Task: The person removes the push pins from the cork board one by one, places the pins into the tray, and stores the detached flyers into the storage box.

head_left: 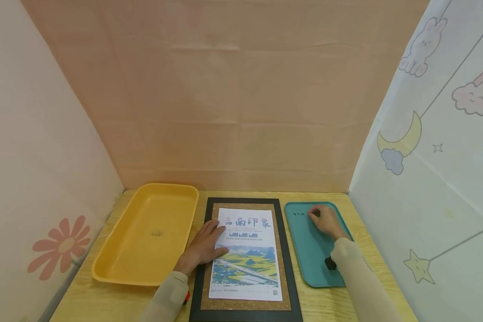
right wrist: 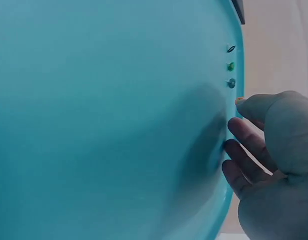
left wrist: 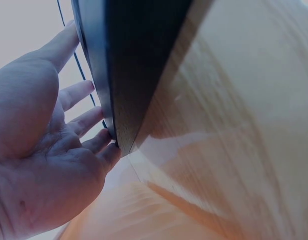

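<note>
A corkboard (head_left: 205, 290) in a black frame lies on the table, with a printed poster (head_left: 245, 255) of a landscape on it. My left hand (head_left: 203, 246) lies spread over the board's left side, its fingertips on the poster's left edge; the left wrist view shows this hand (left wrist: 49, 130) against the black frame (left wrist: 139, 55) from below. Over the far end of the teal tray (head_left: 314, 250), my right hand (head_left: 326, 221) pinches a small orange pushpin (right wrist: 239, 100), mostly hidden by the thumb. Beside it, a green pushpin (right wrist: 230, 66) and two darker ones line the tray's rim.
A yellow tray (head_left: 145, 237) stands left of the corkboard. A small black object (head_left: 330, 263) shows by the right sleeve, over the teal tray. Walls enclose the wooden table (head_left: 241, 195) at the back and both sides.
</note>
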### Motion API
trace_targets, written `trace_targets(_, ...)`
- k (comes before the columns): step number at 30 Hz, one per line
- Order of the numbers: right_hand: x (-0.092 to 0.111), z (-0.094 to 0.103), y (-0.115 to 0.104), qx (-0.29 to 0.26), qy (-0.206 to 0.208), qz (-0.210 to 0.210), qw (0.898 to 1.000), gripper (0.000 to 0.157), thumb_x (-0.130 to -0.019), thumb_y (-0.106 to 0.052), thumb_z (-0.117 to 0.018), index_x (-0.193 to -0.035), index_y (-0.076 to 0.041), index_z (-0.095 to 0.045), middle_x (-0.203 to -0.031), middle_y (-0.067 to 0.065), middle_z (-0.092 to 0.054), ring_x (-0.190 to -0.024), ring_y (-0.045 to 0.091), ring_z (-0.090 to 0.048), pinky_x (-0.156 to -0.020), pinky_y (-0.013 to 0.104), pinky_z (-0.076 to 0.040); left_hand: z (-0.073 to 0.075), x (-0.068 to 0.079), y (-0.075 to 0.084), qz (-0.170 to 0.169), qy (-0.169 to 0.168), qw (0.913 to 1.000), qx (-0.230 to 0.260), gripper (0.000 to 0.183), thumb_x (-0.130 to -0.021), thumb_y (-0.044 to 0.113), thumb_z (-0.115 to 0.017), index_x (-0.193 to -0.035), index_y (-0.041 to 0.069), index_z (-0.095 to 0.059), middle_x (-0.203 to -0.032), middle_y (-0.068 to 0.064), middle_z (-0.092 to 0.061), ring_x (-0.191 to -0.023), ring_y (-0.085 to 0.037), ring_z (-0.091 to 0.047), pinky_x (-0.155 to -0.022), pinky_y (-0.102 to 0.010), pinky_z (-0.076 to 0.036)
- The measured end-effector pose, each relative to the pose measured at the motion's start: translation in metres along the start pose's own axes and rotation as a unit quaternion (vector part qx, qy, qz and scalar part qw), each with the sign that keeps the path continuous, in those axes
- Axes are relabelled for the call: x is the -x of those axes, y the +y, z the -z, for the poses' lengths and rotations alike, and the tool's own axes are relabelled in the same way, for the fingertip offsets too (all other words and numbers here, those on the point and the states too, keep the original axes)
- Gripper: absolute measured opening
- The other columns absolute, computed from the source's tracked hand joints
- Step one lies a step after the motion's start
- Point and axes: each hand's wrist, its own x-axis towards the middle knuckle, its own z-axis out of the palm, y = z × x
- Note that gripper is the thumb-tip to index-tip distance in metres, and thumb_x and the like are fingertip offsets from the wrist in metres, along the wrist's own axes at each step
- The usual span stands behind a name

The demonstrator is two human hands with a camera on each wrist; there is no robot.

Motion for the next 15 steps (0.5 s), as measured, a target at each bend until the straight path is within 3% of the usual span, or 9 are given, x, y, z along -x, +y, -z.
trace_targets(4, -0.002, -0.004, 0.005, 0.007, 0.009, -0.002, 1.000, 0.016, -0.111, -0.010, -0.070, -0.115, 0.001, -0.081, -0.118, 0.026, -0.080, -0.108, 0.045, -0.075, -0.094, 0.063, -0.061, 0.003, 0.001, 0.003, 0.000, -0.004, 1.0000, 0.003, 0.079, -0.101, 0.033, -0.086, -0.166, 0.002, -0.052, -0.180, -0.027, -0.037, -0.168, -0.051, -0.031, -0.136, -0.073, -0.031)
trace_targets(15, -0.003, -0.012, 0.003, 0.024, 0.038, 0.007, 0.999, 0.013, -0.109, -0.006, -0.072, -0.111, 0.003, -0.081, -0.117, 0.026, -0.081, -0.113, 0.049, -0.075, -0.100, 0.067, -0.059, -0.010, -0.005, -0.012, -0.001, 0.007, 1.0000, 0.002, 0.080, -0.102, 0.038, -0.085, -0.167, 0.007, -0.052, -0.182, -0.022, -0.036, -0.170, -0.048, -0.030, -0.138, -0.069, -0.031)
